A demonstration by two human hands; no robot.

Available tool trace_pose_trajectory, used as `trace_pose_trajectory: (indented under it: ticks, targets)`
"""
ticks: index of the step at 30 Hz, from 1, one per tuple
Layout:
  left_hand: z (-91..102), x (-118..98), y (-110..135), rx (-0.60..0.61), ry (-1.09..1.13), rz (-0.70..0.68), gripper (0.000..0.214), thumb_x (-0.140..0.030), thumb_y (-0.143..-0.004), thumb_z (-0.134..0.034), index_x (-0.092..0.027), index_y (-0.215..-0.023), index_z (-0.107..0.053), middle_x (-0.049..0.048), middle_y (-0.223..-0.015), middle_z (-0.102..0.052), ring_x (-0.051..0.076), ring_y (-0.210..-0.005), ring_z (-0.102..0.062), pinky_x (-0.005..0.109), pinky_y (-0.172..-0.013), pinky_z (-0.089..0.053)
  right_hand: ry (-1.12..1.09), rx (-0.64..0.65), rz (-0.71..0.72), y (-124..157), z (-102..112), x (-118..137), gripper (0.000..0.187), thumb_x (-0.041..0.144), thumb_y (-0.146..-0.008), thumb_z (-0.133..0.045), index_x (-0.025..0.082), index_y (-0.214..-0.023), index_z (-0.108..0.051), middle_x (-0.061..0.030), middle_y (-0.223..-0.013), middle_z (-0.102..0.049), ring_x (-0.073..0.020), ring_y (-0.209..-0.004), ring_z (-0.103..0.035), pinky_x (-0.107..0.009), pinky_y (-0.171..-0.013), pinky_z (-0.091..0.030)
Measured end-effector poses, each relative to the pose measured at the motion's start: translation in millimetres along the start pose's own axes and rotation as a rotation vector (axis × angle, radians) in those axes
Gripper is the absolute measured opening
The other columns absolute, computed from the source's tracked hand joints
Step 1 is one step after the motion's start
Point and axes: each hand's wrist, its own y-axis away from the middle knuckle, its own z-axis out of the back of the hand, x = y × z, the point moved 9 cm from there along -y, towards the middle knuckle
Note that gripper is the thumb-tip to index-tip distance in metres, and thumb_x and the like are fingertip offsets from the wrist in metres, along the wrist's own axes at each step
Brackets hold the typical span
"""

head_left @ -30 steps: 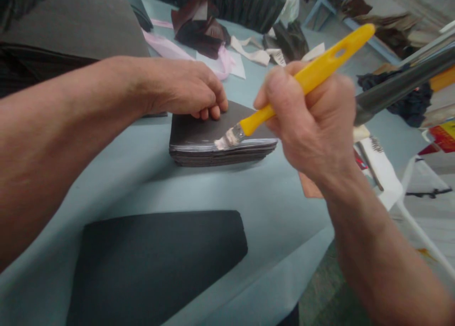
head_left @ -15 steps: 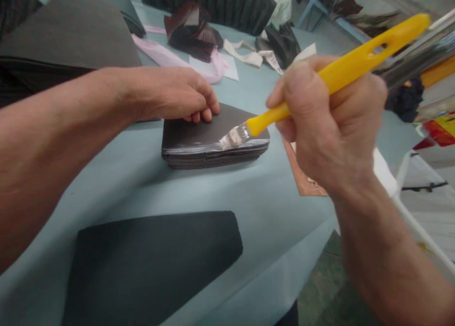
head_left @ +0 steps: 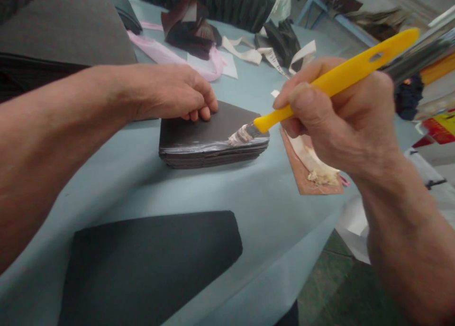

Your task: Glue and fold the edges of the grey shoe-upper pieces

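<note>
Stack of dark sheets [head_left: 213, 132], lying flat on the pale blue-green table [head_left: 199, 193], near the middle of the head view, streaked white along the near edge. Steadied from above, apparently, by the left hand [head_left: 181, 91], with fingers curled and bunched together on the top sheet; cannot tell whether pinching anything. Pinched between thumb and forefinger of the right hand [head_left: 341, 115]: the yellow-handled brush [head_left: 337, 82], with bristles down at the white edge.

Likeliest trouble: a fanned-out or skewed stack, from too hard a sideways push of the brush or too light a hold by the left hand. Next worry: white smears too far in on the top sheet, from an overloaded or badly angled brush. Might also spot the dark panel [head_left: 152, 264], nearer on the same table, if dripping.

Counted: two hands, one brush, one stack, with layers too thin for a sheet count. One dark panel. One brown board [head_left: 302, 186] near the right hand, bearing one whitish strip [head_left: 309, 158] and one frayed pale clump [head_left: 322, 178]. Farther back, one pink ribbon [head_left: 156, 51], one maroon heap [head_left: 188, 32], one white paper [head_left: 231, 66], one ribbed dark bundle [head_left: 209, 6]. At upper left, one large dark pile [head_left: 64, 25]
</note>
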Motion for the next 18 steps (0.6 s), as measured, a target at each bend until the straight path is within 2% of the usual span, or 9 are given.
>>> trace_pose_trajectory:
  ticks: [5, 8, 12, 15, 18]
  targets:
    - [-3.2, -2, 5, 0.020, -0.008, 0.029, 0.053, 0.001, -0.085, -0.040, -0.007, -0.125, -0.073, -0.0007, -0.093, -0.075, 0.014, -0.094, -0.068, 0.041, -0.106, -0.055, -0.012, -0.041, 0.003, 7, -10, 3, 0.029, 0.047, -0.108, -0.067, 0.026, -0.091, -0.076, 0.0007, -0.072, -0.067, -0.0107, -0.055, -0.055, -0.032, -0.054, -0.043]
    - [-3.6, -6, 9, 0.028, -0.023, 0.038, 0.050, 0.002, -0.088, -0.041, -0.008, -0.125, -0.074, 0.0003, -0.094, -0.075, 0.014, -0.091, -0.068, 0.040, -0.105, -0.056, -0.047, -0.041, 0.024, 12, -19, 3, 0.022, 0.044, -0.108, -0.069, 0.026, -0.098, -0.077, -0.0017, -0.088, -0.076, -0.0127, -0.065, -0.063, -0.030, -0.060, -0.050]
    - [-1.1, -11, 15, 0.068, -0.079, 0.019, 0.044, 0.002, -0.090, -0.044, -0.008, -0.118, -0.076, 0.0014, -0.097, -0.076, 0.012, -0.087, -0.066, 0.034, -0.103, -0.057, -0.081, -0.043, 0.048, 16, -33, 9, 0.018, 0.041, -0.109, -0.067, 0.028, -0.102, -0.076, 0.0014, -0.096, -0.078, -0.0135, -0.080, -0.072, -0.028, -0.071, -0.058]
    - [2.0, -12, 15, 0.105, -0.105, -0.033, 0.044, -0.001, -0.091, -0.046, -0.012, -0.120, -0.077, 0.0000, -0.105, -0.079, 0.012, -0.095, -0.068, 0.030, -0.104, -0.056, -0.124, -0.037, 0.052, 13, -49, 15, 0.016, 0.037, -0.111, -0.064, 0.027, -0.106, -0.076, 0.0043, -0.087, -0.073, -0.0101, -0.076, -0.070, -0.025, -0.073, -0.058]
    - [3.6, -12, 12, 0.120, -0.096, -0.116, 0.037, -0.006, -0.092, -0.049, -0.011, -0.114, -0.078, -0.0004, -0.100, -0.078, 0.018, -0.108, -0.071, 0.035, -0.108, -0.057, -0.202, -0.084, 0.092, 6, -62, 20, 0.023, 0.039, -0.112, -0.062, 0.023, -0.103, -0.076, 0.0062, -0.074, -0.063, -0.0076, -0.062, -0.059, -0.024, -0.071, -0.057]
